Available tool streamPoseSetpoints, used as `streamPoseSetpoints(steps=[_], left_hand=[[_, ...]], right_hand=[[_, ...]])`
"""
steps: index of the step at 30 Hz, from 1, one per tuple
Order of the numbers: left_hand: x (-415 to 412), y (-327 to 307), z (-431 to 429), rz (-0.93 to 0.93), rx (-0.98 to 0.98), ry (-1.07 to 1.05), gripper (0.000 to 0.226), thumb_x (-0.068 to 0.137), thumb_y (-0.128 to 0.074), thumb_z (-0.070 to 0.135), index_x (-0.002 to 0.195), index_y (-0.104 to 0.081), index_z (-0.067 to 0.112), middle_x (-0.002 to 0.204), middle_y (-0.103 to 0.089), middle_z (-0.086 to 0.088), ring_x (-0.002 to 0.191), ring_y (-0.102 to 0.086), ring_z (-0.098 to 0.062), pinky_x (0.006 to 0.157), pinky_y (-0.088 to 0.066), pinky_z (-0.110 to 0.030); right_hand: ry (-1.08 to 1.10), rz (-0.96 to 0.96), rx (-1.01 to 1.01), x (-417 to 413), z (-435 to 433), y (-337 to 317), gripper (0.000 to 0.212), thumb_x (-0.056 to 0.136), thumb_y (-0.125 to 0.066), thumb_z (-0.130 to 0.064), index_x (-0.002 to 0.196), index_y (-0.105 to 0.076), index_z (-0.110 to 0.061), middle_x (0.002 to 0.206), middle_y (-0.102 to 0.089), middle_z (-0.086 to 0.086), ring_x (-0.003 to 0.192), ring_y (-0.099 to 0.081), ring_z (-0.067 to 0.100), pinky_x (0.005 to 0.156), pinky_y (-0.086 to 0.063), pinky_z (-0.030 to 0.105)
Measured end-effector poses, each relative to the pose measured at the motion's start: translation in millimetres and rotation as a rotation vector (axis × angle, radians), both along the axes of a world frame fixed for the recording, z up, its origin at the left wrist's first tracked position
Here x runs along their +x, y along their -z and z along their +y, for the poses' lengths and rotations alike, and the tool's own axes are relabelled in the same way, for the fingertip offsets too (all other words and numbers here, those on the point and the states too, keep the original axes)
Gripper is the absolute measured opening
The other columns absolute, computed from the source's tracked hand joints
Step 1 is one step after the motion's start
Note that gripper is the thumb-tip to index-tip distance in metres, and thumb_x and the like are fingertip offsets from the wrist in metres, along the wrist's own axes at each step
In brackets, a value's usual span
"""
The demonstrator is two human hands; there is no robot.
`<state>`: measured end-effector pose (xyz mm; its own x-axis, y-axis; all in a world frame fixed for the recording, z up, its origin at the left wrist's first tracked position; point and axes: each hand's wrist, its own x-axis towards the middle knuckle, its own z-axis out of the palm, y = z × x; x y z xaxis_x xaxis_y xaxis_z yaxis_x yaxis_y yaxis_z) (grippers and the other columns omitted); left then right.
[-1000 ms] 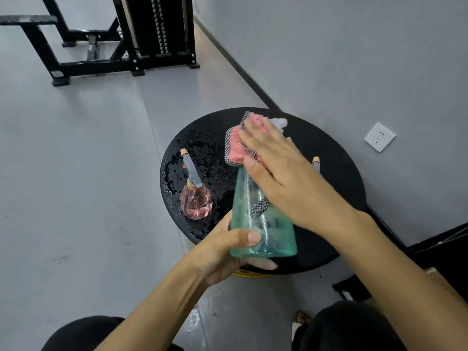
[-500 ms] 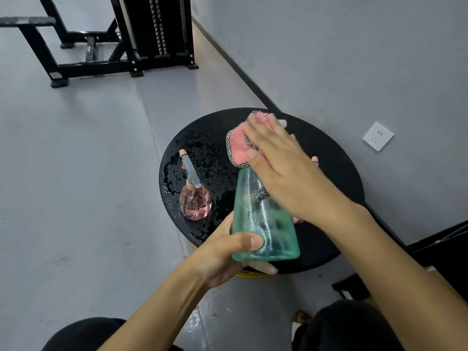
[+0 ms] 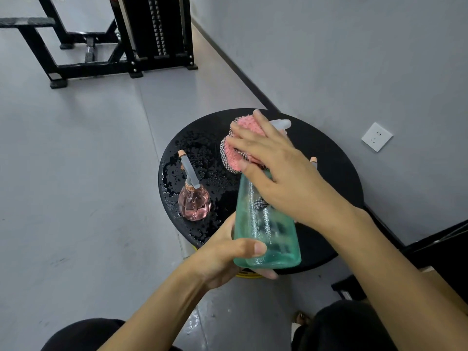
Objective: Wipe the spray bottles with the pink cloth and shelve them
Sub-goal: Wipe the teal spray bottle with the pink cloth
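My left hand (image 3: 225, 259) grips the base of a tall green spray bottle (image 3: 266, 229), held tilted above the round black table (image 3: 336, 178). My right hand (image 3: 283, 173) presses the pink cloth (image 3: 233, 153) with its checked edging around the bottle's neck and upper body. The white spray head (image 3: 281, 122) pokes out past my fingers. A small round pink spray bottle (image 3: 193, 202) with a grey trigger and orange nozzle stands upright on the wet left part of the table. The orange tip of another bottle (image 3: 313, 160) shows behind my right hand; the rest is hidden.
Water droplets cover the table's left half. A grey wall with a white socket (image 3: 376, 137) runs along the right. Black gym equipment (image 3: 141, 36) stands on the grey floor at the back. My knees (image 3: 83, 335) are at the bottom edge, dark furniture (image 3: 440, 244) at the right.
My right hand with the cloth slid a little up the green bottle toward the neck, baring more of the glass body. The left hand kept its grip on the base.
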<state>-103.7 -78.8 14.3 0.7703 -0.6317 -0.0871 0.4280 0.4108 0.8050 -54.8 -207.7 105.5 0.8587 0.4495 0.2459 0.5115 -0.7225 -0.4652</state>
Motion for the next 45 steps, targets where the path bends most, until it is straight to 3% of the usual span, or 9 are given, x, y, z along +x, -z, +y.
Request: streamPoseSetpoints(steps=[4, 7, 11, 14, 17, 29, 35, 42, 45], left_hand=[[2, 1, 1, 0.002, 0.003, -0.015, 0.073, 0.055, -0.068, 0.018, 0.124, -0.046, 0.014, 0.103, -0.068, -0.008, 0.087, -0.068, -0.026, 0.055, -0.057, -0.032], [2, 2, 2, 0.019, 0.0, -0.02, 0.076, 0.054, -0.067, 0.018, 0.126, -0.045, 0.014, 0.105, -0.069, -0.008, 0.087, -0.069, -0.026, 0.054, -0.057, -0.031], [1, 4, 1, 0.012, 0.016, -0.01, 0.083, 0.053, -0.068, 0.018, 0.131, -0.041, 0.013, 0.113, -0.064, -0.014, 0.093, -0.067, -0.03, 0.056, -0.057, -0.033], [1, 5, 2, 0.008, 0.026, -0.013, 0.082, 0.053, -0.069, 0.018, 0.131, -0.042, 0.014, 0.112, -0.064, -0.013, 0.092, -0.067, -0.03, 0.056, -0.057, -0.033], [2, 5, 2, 0.001, 0.032, -0.015, 0.082, 0.053, -0.069, 0.019, 0.13, -0.042, 0.014, 0.111, -0.064, -0.014, 0.09, -0.067, -0.029, 0.056, -0.057, -0.034], [1, 3, 2, -0.028, 0.033, 0.03, 0.083, 0.055, -0.07, 0.017, 0.131, -0.039, 0.01, 0.111, -0.06, -0.018, 0.088, -0.065, -0.029, 0.056, -0.056, -0.033], [0, 3, 0, -0.041, 0.005, 0.05, 0.082, 0.057, -0.069, 0.015, 0.132, -0.037, 0.006, 0.107, -0.062, -0.014, 0.087, -0.065, -0.028, 0.057, -0.056, -0.035], [1, 4, -1, -0.03, -0.027, 0.052, 0.097, 0.053, -0.089, 0.033, 0.131, -0.038, 0.007, 0.112, -0.06, -0.019, 0.09, -0.065, -0.03, 0.058, -0.056, -0.034], [2, 3, 1, -0.019, -0.02, 0.037, 0.095, 0.051, -0.088, 0.033, 0.13, -0.041, 0.011, 0.113, -0.063, -0.017, 0.093, -0.066, -0.03, 0.058, -0.056, -0.032]], right_hand=[[0.005, 0.017, 0.068, -8, -1, 1, 0.063, 0.091, -0.047, -0.048, 0.15, -0.029, -0.031, 0.159, -0.015, -0.017, 0.147, 0.01, 0.002, 0.12, -0.001, 0.052], [0.122, 0.011, 0.406, -8, -4, 3, 0.05, 0.097, -0.049, -0.031, 0.146, -0.039, -0.022, 0.152, -0.038, -0.007, 0.145, -0.023, 0.008, 0.118, -0.025, 0.04], [0.371, -0.087, 0.353, 5, -16, 4, 0.031, 0.094, -0.056, -0.016, 0.125, -0.057, -0.017, 0.117, -0.061, -0.005, 0.111, -0.057, 0.013, 0.096, -0.048, 0.038], [0.391, 0.044, 0.327, 11, -22, 1, 0.019, 0.09, -0.063, -0.022, 0.109, -0.063, -0.021, 0.09, -0.063, -0.01, 0.08, -0.057, 0.004, 0.077, -0.046, 0.019], [0.361, 0.21, 0.342, 19, -28, -3, 0.008, 0.085, -0.07, -0.026, 0.088, -0.063, -0.029, 0.07, -0.06, -0.011, 0.062, -0.051, 0.0, 0.071, -0.044, 0.028], [0.09, 0.288, 0.322, 20, -40, -48, 0.012, 0.085, -0.069, -0.018, 0.082, -0.058, -0.013, 0.079, -0.067, 0.001, 0.073, -0.06, 0.01, 0.074, -0.048, 0.027], [0.171, -0.021, 0.067, 38, -42, -53, 0.016, 0.082, -0.073, -0.023, 0.082, -0.057, -0.025, 0.081, -0.06, -0.011, 0.076, -0.057, 0.01, 0.073, -0.042, 0.017], [0.293, -0.352, 0.05, 26, -20, -19, 0.028, 0.092, -0.057, -0.016, 0.12, -0.061, -0.013, 0.121, -0.049, 0.0, 0.119, -0.044, 0.018, 0.096, -0.031, 0.022], [0.223, -0.323, 0.001, 9, -12, -10, 0.041, 0.097, -0.045, -0.026, 0.135, -0.052, -0.013, 0.146, -0.043, 0.005, 0.141, -0.029, 0.02, 0.117, -0.023, 0.042]])
